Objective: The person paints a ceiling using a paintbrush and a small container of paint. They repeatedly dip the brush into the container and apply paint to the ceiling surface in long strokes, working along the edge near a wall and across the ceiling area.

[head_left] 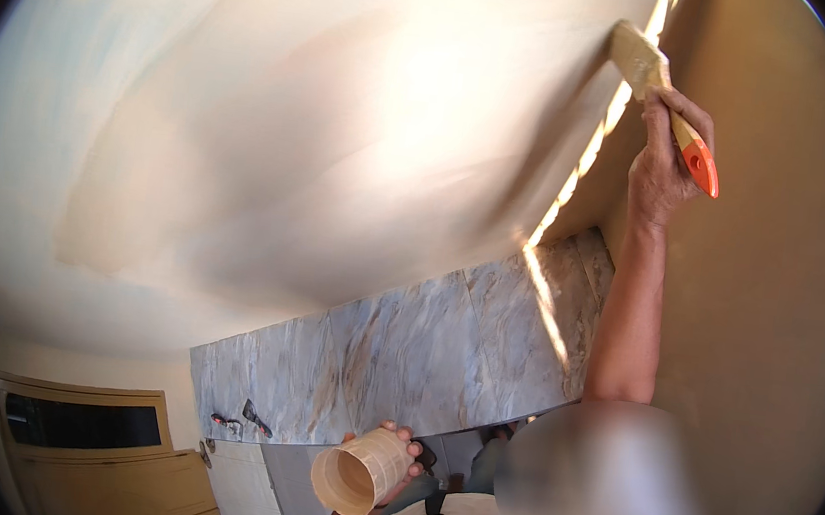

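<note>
One flat, cream-headed paintbrush (644,65) with an orange-tipped handle (698,163).

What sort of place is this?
Likely a room in a house, perhaps under renovation: a brush held at the pale wall, tools on the marbled surface, a brown door.

The cup (367,469) is left of the brush (644,66) and below it, the door (108,480) farther left.

Orange-tipped tan brush (644,65), beige cup (384,456), grey tiles (403,352) veined brown, cream wall (285,134)
</note>
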### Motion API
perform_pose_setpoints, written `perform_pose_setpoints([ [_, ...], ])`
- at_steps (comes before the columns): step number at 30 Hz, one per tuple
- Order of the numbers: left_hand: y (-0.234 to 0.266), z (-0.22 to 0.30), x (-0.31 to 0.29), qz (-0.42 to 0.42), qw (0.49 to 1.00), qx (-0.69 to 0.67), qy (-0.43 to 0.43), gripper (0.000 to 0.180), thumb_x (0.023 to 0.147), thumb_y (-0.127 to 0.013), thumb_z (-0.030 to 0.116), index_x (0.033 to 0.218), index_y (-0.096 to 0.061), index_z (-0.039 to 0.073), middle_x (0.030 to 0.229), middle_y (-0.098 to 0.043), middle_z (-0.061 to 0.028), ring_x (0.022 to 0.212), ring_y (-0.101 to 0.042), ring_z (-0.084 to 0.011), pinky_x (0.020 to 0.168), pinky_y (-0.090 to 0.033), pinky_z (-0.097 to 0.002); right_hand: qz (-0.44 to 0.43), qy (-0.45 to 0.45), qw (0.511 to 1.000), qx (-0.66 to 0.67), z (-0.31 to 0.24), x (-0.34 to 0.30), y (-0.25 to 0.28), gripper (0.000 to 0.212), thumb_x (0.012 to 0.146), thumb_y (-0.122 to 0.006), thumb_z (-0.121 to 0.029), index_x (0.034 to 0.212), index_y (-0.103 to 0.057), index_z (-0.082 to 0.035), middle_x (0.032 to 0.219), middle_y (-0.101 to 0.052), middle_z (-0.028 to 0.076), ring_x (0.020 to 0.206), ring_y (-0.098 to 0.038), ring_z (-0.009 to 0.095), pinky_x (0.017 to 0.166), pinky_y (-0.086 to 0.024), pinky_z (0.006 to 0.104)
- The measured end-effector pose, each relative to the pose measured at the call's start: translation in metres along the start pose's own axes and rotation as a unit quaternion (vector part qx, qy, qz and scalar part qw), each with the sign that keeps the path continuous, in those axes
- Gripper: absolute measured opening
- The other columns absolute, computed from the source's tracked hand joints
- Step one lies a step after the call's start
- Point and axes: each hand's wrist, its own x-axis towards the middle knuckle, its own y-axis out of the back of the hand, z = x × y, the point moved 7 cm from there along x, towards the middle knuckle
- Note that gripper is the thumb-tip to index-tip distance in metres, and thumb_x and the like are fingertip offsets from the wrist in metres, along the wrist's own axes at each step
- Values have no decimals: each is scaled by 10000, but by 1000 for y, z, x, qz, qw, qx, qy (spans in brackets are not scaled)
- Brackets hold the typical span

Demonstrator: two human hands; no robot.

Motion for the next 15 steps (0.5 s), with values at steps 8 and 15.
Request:
perform_pose_setpoints([
  [8, 9, 7, -11, 9, 1000, -17, -24, 562, 981, -636, 502, 1344, -553, 81, 1297, -535, -152, 1230, -502, -353, 971, -470, -504, -197, 136, 953, -185, -26, -200, -79, 280, 663, -824, -94, 935, -795, -159, 1086, -708, 127, 887, -648, 221, 689, -564, 338],
  [15, 25, 25, -22, 0, 999, 26, -23, 649, 951, -640, 580, 1388, -526, 113, 1335, -530, -128, 1244, -491, -338, 977, -467, -516, -364, 69, 927, 54, -58, -295, -131, 166, 765, -783, -13, 875, -715, -116, 1075, -717, 63, 874, -660, 204, 688, -582, 316],
])
